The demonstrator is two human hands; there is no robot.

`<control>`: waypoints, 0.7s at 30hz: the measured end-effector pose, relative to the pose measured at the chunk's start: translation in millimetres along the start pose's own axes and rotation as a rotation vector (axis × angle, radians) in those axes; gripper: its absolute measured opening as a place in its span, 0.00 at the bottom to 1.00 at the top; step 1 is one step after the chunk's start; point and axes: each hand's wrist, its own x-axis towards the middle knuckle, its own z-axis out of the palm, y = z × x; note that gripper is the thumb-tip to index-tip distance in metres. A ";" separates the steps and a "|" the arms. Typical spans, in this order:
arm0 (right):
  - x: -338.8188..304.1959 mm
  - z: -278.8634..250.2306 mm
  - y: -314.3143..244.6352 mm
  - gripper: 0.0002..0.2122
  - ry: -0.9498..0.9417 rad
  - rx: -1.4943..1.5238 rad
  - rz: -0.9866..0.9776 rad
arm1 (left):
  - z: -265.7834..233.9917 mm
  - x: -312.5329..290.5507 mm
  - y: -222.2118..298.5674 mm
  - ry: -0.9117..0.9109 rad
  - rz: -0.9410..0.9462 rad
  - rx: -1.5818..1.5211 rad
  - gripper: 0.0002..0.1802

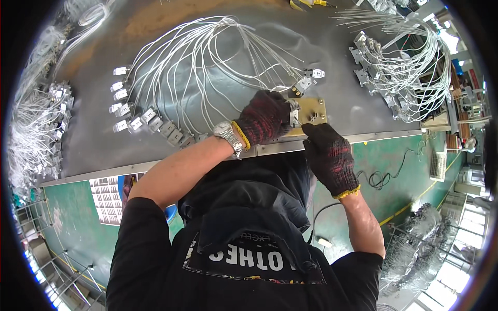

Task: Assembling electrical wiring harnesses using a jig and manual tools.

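My left hand (263,118), in a dark red and black knit glove with a wristwatch behind its cuff, is closed around a small silver metal fitting (294,114) at the left side of a brass-coloured plate (318,103). The plate lies flat by the table's near edge, with small metal posts on its top. My right hand (332,158), gloved alike, has its fingers drawn together at the plate's near right corner. What they pinch, if anything, is hidden. Just beyond the plate, metal fittings (313,73) on white wires lie on the table.
A fan of white wires (199,39) with several metal end fittings (150,117) spreads over the metal tabletop (332,52). Wire bundles with fittings lie at the right (415,72) and left (36,124). The table's metal edge (384,136) runs before me.
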 end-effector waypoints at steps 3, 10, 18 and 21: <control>4.7 6.5 -4.2 0.14 0.019 -0.019 0.006 | 1.2 3.8 -3.3 0.006 0.008 0.036 0.16; 6.0 2.2 3.4 0.13 -0.014 0.004 -0.023 | -2.3 5.7 -0.4 -0.054 0.005 0.096 0.14; 4.6 11.6 7.4 0.14 0.058 0.043 -0.004 | -4.6 7.5 2.5 -0.060 -0.044 0.030 0.19; 3.3 10.6 21.0 0.16 0.068 0.107 -0.021 | -4.8 5.6 2.4 -0.089 -0.040 0.023 0.21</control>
